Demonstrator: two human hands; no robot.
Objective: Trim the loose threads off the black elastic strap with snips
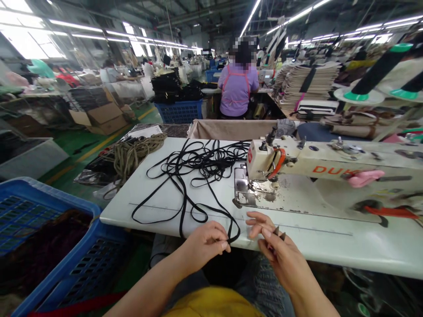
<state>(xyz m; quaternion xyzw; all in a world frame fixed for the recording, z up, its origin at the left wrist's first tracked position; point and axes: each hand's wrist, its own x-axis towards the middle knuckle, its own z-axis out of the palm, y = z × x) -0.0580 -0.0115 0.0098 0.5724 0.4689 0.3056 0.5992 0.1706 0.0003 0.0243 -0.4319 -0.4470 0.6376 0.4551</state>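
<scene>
At the front edge of the white table, my left hand [209,241] pinches a black strap [235,235] between thumb and fingers. This narrow strap runs back into a loose tangle of black strap [201,160] spread over the tabletop. To its right, my right hand [280,248] is closed around small thread snips [280,234]. Only their two dark pointed blades show, and the palm hides the rest. The fingers of that hand reach toward the left hand, with a gap between the two.
A sewing machine [297,163] stands on the right of the table [330,244]. Olive straps [132,158] lie at the left end. A blue basket [95,264] is at lower left. Behind the table are a fabric-lined bin [228,128] and a seated person [235,90].
</scene>
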